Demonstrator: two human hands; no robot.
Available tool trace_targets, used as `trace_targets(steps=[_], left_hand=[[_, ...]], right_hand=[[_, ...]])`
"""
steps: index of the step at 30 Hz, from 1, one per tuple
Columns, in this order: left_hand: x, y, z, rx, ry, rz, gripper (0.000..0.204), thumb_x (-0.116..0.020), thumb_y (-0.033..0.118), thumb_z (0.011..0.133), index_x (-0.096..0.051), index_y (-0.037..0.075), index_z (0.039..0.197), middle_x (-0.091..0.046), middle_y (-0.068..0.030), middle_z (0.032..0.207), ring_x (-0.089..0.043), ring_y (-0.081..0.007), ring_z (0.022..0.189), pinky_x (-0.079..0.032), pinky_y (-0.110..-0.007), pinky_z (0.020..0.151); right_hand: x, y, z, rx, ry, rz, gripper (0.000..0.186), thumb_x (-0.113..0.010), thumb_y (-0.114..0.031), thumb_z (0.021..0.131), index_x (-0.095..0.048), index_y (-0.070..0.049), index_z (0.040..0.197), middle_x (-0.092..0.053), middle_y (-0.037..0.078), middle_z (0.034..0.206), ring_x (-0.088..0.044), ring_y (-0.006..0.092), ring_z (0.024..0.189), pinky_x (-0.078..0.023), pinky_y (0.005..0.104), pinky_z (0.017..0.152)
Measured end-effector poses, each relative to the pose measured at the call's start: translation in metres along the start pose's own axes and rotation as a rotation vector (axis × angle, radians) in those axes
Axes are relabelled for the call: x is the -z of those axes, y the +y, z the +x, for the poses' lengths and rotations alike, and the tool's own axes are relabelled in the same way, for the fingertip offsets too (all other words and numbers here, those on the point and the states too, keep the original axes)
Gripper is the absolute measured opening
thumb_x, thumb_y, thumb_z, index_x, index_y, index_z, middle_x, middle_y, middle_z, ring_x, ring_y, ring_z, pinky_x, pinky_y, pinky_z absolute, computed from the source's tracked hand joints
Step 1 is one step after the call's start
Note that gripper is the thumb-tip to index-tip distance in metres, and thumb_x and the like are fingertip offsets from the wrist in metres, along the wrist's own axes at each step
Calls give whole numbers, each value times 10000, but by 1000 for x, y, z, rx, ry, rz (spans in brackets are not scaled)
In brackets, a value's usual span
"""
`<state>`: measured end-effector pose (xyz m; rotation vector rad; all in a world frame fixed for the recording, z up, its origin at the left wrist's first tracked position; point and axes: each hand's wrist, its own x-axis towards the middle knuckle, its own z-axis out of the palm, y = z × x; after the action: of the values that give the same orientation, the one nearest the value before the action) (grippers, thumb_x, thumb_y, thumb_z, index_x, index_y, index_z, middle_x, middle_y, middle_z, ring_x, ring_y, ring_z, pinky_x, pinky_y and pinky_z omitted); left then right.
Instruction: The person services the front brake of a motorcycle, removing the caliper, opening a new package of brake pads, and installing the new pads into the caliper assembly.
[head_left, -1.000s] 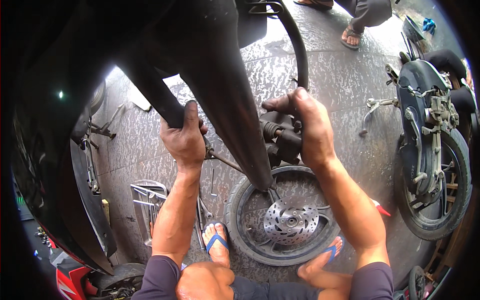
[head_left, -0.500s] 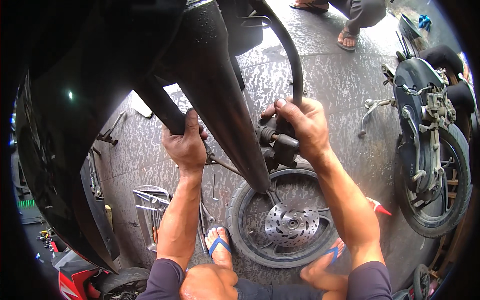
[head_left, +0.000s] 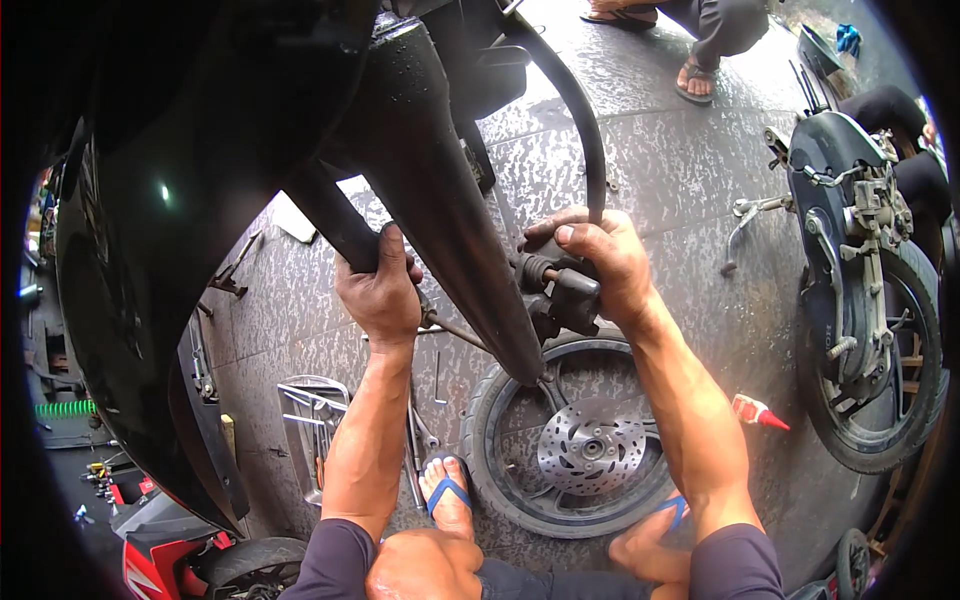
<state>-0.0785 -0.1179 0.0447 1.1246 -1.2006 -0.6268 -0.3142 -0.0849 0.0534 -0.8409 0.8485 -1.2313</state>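
Observation:
My left hand [head_left: 380, 295] is closed round the lower end of a black fork leg [head_left: 332, 215], thumb pressed along it. A thin metal rod [head_left: 458, 332] reaches from beside that hand toward the middle. To the right, my right hand [head_left: 605, 255] grips a dark brake caliper [head_left: 572, 298], partly hidden by the fingers. A black hose [head_left: 580, 110] runs down to this hand. Between my hands slants a long, dark, rounded mudguard [head_left: 450, 200]. Below it a wheel [head_left: 482, 475] with a drilled brake disc [head_left: 570, 455] lies flat on the floor.
Wrenches [head_left: 424, 428] and a metal rack [head_left: 312, 392] lie near my left foot. A red-tipped bottle [head_left: 760, 412] is right of my right forearm. Another motorbike's rear section [head_left: 850, 260] stands at right. Someone's sandalled foot [head_left: 696, 78] is at the top. A red motorbike [head_left: 150, 560] is lower left.
My right hand has lowered a little on the caliper, its thumb and fingers shifting downward. The left hand keeps its hold on the fork leg. The whole view has shifted slightly.

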Motion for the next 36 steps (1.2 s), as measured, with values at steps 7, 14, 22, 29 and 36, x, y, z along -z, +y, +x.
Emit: trace_targets(steps=[7, 14, 22, 29, 36], left_hand=[[0, 0, -1, -21, 3, 24, 243, -739, 198, 923, -585, 10, 930, -578, -16, 636, -534, -81, 490, -442, -222, 435], [-2, -2, 2, -5, 6, -1, 232, -731, 188, 927, -588, 5, 938, -584, -18, 649, -545, -79, 500, -454, -220, 440], [-1, -7, -1, -2, -9, -41, 237, -718, 206, 941, -592, 10, 986, -619, -21, 698, -558, -72, 516, -469, -212, 445], [0, -3, -1, -27, -34, -50, 238, -709, 219, 948, -593, 16, 992, -615, -21, 694, -560, -73, 521, -463, -214, 456], [2, -5, -1, -27, -26, -26, 221, -697, 210, 957, -592, 19, 994, -616, -16, 682, -557, -76, 511, -450, -210, 458]], right_hand=[[-4, -4, -6, -37, 65, -37, 313, -633, -192, 851, -711, 66, 1010, -710, 114, 892, -662, 142, 766, -543, 271, 724], [9, -18, -9, 24, 100, -58, 470, -566, -296, 833, -669, 114, 1036, -704, 237, 936, -704, 277, 810, -566, 351, 779], [7, -11, -13, -25, 148, 51, 337, -600, -215, 872, -687, 82, 1006, -692, 119, 811, -666, 167, 685, -536, 267, 644], [0, -16, -18, -84, 159, -28, 359, -592, -225, 882, -674, 92, 1027, -699, 128, 825, -681, 171, 698, -551, 269, 638], [2, -3, -8, -54, 176, 35, 357, -578, -225, 890, -673, 95, 1016, -690, 125, 806, -667, 160, 669, -546, 274, 607]])
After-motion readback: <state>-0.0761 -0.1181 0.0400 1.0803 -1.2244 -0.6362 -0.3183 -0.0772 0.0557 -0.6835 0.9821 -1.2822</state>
